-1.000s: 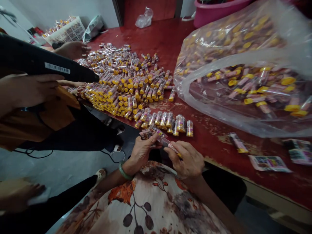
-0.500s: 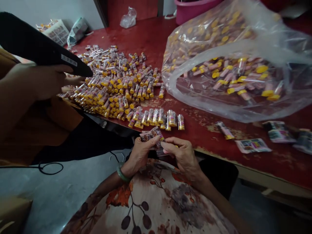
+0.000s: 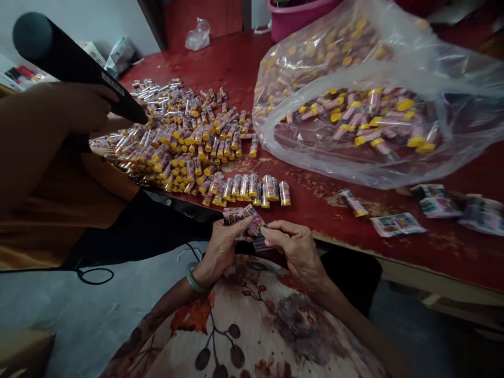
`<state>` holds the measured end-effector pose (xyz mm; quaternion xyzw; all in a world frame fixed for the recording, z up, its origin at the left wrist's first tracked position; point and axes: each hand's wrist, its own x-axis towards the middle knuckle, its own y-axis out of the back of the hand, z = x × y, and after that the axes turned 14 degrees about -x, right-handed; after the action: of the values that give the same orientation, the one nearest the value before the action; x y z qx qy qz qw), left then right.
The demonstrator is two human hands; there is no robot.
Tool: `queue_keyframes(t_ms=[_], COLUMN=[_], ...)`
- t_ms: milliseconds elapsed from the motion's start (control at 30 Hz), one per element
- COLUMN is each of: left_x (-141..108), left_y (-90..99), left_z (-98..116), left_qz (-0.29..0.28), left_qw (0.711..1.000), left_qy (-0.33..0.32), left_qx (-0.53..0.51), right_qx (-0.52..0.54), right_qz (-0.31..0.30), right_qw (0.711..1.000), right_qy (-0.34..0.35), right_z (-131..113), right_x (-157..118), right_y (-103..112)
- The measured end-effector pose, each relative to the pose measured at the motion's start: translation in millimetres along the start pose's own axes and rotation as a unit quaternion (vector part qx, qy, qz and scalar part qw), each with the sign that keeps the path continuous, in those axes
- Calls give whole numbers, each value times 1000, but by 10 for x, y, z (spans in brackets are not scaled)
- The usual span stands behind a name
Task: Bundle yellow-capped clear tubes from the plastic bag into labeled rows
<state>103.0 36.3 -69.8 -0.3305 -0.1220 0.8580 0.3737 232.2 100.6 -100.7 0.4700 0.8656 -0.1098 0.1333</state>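
Note:
My left hand point(image 3: 221, 247) is closed around a few small printed wrappers point(image 3: 252, 216), its thumb pressing on them from above. Close beside it, my right hand point(image 3: 298, 251) pinches with thumb and forefinger at the wrappers' edge. A bit of pink and yellow shows within the right hand, apparently a small capped tube mostly covered by the fingers. Clear plastic point(image 3: 260, 244) hangs between both hands. Just beyond them, a short row of clear tubes point(image 3: 252, 186) with yellow ends stands at the table's edge.
A large heap of wrapped tubes point(image 3: 189, 131) covers the left of the red table point(image 3: 232, 58). An open clear bag point(image 3: 271, 142) of tubes lies right. Flat packets point(image 3: 397, 224) and a single tube point(image 3: 353, 203) lie nearer. At left, another person's hand point(image 3: 74, 107) holds a black tool point(image 3: 90, 73).
My view has turned slightly, so the table's contents sit further left. The other person's black tool has tilted. My hands keep nearly the same hold on the wrappers.

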Motion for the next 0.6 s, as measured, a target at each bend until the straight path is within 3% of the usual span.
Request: queue_keyframes(t_ms=[133, 300, 467, 600], left_x=[-20, -15, 16, 52], left_y=[-11, -35, -8, 13], left_z=[-2, 6, 43, 54], left_qz=[29, 25, 27, 3], left_qw=[1000, 1000, 999, 999], left_qy=[-1, 0, -21, -14], left_qx=[4, -14, -15, -38], right_qx=[-4, -34, -7, -53], right_qz=[33, 15, -26, -24], right_qw=[999, 999, 1000, 994], right_qy=[3, 16, 16, 94], right_z=[29, 58, 72, 51], right_x=[3, -4, -47, -170], right_y=[-10, 22, 277, 476])
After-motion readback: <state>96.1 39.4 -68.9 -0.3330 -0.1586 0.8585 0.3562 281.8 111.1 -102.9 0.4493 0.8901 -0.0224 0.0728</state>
